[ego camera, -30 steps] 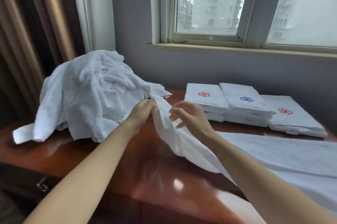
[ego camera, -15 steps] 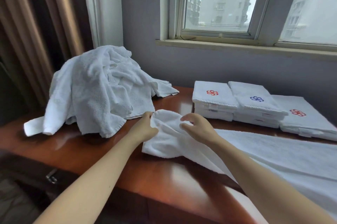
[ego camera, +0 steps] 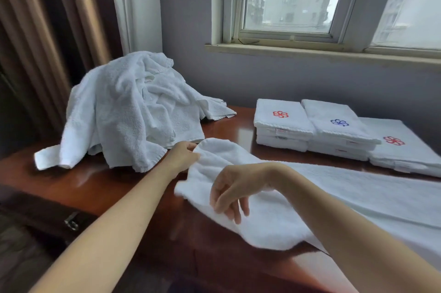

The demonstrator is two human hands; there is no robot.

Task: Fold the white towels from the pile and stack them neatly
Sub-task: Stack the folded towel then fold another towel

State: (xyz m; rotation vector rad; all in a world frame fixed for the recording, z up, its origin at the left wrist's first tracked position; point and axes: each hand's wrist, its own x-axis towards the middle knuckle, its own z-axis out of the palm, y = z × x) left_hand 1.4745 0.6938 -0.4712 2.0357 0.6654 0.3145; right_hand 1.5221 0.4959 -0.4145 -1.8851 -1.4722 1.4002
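Already folded: three stacks of folded white towels, stitched with red and blue flower emblems, stood side by side at the far right of the glossy reddish-brown wooden worktop, below the window.
Pile: a rumpled heap of white terry towels sat at the far left of the worktop, one corner trailing toward the stacks.
Towel in work: a long white terry towel lay stretched across the worktop before you, from a bunched, rounded end just beside the heap out past the right edge of the view.
Left hand: your left hand was at that rounded end, thumb over the rim, pinching the cloth; the other fingers were hidden.
Right hand: your right hand hung over the towel's near side, fingers loosely curled and a little spread, holding nothing; whether the tips touched the cloth could not be told.
Handling: it looked soft, light and limp, likely to sag between two grips and to slide easily on the polished wood.
Where to hold: probably the two corners of the short end, one per hand, pinched at the hem so the edge stayed taut; a grab mid-cloth would only bunch it.
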